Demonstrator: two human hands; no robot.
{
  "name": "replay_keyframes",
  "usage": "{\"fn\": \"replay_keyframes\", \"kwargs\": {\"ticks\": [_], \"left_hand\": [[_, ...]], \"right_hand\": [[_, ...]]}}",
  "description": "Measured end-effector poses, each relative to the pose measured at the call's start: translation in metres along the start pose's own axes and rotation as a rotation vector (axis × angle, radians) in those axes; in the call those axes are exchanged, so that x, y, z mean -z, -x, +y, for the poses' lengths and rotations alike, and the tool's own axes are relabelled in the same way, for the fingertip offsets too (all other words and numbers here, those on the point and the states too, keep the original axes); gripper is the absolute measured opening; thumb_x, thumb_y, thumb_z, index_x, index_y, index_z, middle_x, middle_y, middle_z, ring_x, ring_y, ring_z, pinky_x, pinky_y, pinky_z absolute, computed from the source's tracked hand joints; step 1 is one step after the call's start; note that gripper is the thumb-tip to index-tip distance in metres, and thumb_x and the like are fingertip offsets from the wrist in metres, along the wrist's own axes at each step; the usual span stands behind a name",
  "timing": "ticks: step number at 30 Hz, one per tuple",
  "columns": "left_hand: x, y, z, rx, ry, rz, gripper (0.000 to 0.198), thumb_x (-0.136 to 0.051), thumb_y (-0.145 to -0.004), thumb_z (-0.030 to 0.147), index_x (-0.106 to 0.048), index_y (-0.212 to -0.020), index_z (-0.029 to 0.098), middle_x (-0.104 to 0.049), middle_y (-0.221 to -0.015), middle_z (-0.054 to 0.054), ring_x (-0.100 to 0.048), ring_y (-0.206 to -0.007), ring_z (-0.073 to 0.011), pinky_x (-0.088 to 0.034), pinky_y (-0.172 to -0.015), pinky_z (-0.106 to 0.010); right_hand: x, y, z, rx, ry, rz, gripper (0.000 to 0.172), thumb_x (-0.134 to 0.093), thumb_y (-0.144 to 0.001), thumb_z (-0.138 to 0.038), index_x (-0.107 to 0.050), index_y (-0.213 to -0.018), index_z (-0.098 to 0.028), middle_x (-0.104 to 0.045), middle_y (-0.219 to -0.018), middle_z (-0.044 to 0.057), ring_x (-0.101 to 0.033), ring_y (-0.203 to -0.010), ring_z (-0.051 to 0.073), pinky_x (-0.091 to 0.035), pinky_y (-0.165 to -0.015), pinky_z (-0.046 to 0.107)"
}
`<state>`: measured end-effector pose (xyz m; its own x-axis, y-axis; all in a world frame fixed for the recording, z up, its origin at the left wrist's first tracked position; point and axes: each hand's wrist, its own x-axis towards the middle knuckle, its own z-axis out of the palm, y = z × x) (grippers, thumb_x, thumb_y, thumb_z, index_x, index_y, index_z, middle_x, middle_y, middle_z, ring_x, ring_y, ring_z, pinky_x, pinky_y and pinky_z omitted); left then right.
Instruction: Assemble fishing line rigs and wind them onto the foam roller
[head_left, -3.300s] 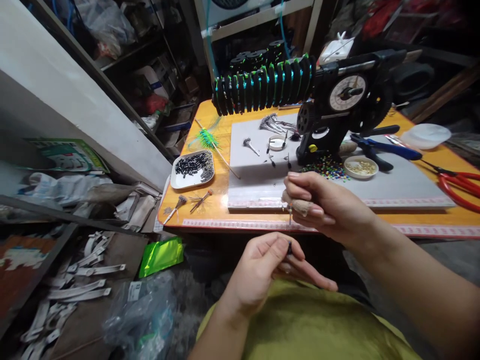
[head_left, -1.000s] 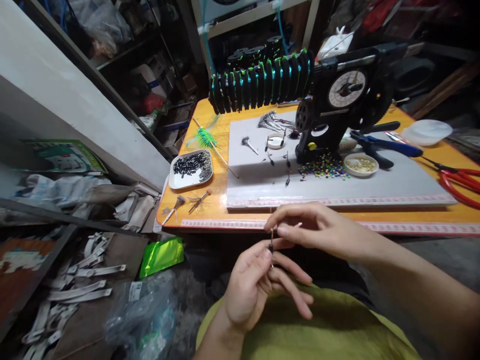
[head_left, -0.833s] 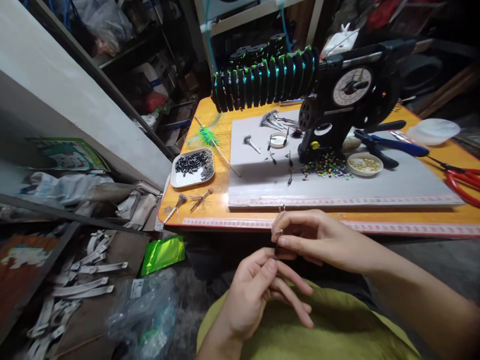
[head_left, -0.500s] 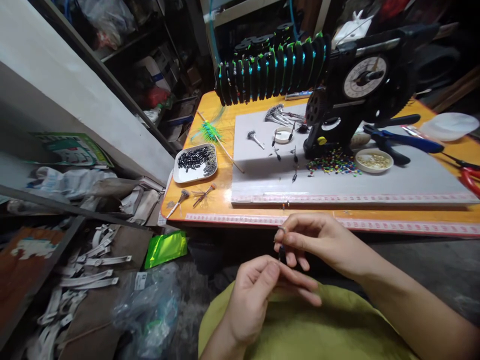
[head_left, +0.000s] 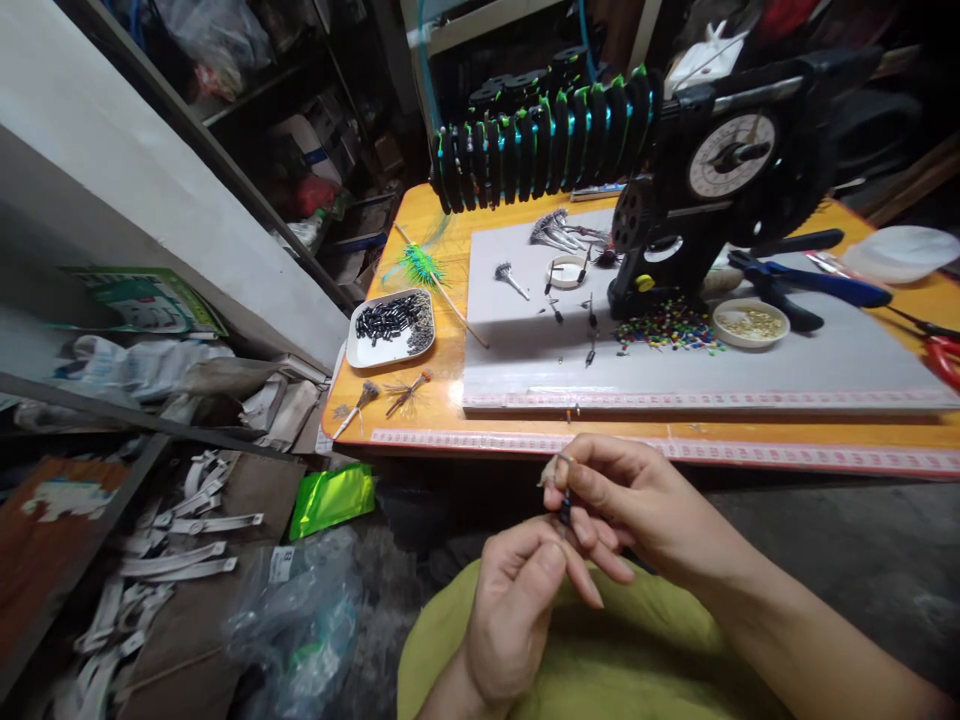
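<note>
Over my lap in front of the table edge, my left hand point(head_left: 517, 600) and my right hand point(head_left: 622, 490) are close together. Between them stands a small black cylindrical fishing part point(head_left: 565, 508), roughly upright. The left thumb and forefinger pinch its lower end. Above it, my right thumb and forefinger close on the upper end, where a thin curved wire or line sticks out to the left. The fingertips partly hide the piece. Similar black parts point(head_left: 590, 352) lie on the grey board point(head_left: 517, 375). A white tray point(head_left: 367, 350) holds many black cylinders and small metal bits.
A black machine point(head_left: 675, 230) with a dial carries a row of dark spools point(head_left: 540, 150). Colourful beads point(head_left: 667, 330), a small dish point(head_left: 750, 325), blue-handled pliers point(head_left: 825, 285) and red-handled scissors point(head_left: 941, 360) lie on the right. Wire brushes point(head_left: 364, 400) are at the left.
My hands have drawn slightly closer together, and more of the black part shows between them. The left fingers are less stretched out to the right.
</note>
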<state>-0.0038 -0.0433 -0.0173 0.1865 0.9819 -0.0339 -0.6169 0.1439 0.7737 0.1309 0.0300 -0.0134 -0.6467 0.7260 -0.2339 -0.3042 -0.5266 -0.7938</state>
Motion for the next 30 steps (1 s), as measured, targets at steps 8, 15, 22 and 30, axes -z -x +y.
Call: {"fn": "replay_keyframes", "kwargs": {"ticks": [8, 15, 22, 30], "left_hand": [[0.001, 0.001, 0.0, -0.013, 0.043, -0.022, 0.035, -0.051, -0.096, 0.03, -0.075, -0.075, 0.015, -0.074, -0.083, -0.01, -0.061, -0.098, -0.022, -0.042, -0.098, -0.035], [0.002, 0.001, -0.003, -0.032, 0.033, -0.046, 0.037, -0.048, -0.098, 0.029, -0.076, -0.077, 0.015, -0.074, -0.087, -0.01, -0.061, -0.101, -0.0224, -0.042, -0.099, -0.035], [0.0, 0.001, -0.004, -0.062, 0.02, -0.049, 0.04, -0.046, -0.098, 0.03, -0.076, -0.076, 0.015, -0.074, -0.089, -0.012, -0.062, -0.102, -0.0259, -0.041, -0.102, -0.041], [0.0, 0.003, -0.009, -0.054, 0.023, -0.087, 0.04, -0.046, -0.098, 0.031, -0.074, -0.076, 0.015, -0.076, -0.09, -0.011, -0.062, -0.103, -0.0239, -0.041, -0.1, -0.037]], "right_hand": [[-0.005, 0.001, 0.004, 0.019, -0.091, 0.032, 0.026, -0.066, -0.089, -0.043, -0.062, -0.087, -0.017, -0.061, -0.059, -0.003, -0.051, -0.035, 0.004, -0.033, -0.033, 0.011], [-0.007, -0.001, 0.005, 0.013, -0.167, 0.032, 0.027, -0.066, -0.089, -0.044, -0.061, -0.088, -0.018, -0.054, -0.047, -0.005, -0.044, -0.03, 0.005, -0.032, -0.03, 0.012], [-0.006, 0.0, 0.0, 0.005, -0.2, 0.021, 0.03, -0.059, -0.093, -0.046, -0.065, -0.09, -0.017, -0.053, -0.048, -0.005, -0.039, -0.029, 0.003, -0.028, -0.03, 0.013], [-0.005, 0.006, -0.009, 0.07, -0.041, -0.023, 0.019, -0.069, -0.088, -0.036, -0.068, -0.091, -0.017, -0.054, -0.059, -0.003, -0.043, -0.037, 0.002, -0.022, -0.034, 0.013]]}}
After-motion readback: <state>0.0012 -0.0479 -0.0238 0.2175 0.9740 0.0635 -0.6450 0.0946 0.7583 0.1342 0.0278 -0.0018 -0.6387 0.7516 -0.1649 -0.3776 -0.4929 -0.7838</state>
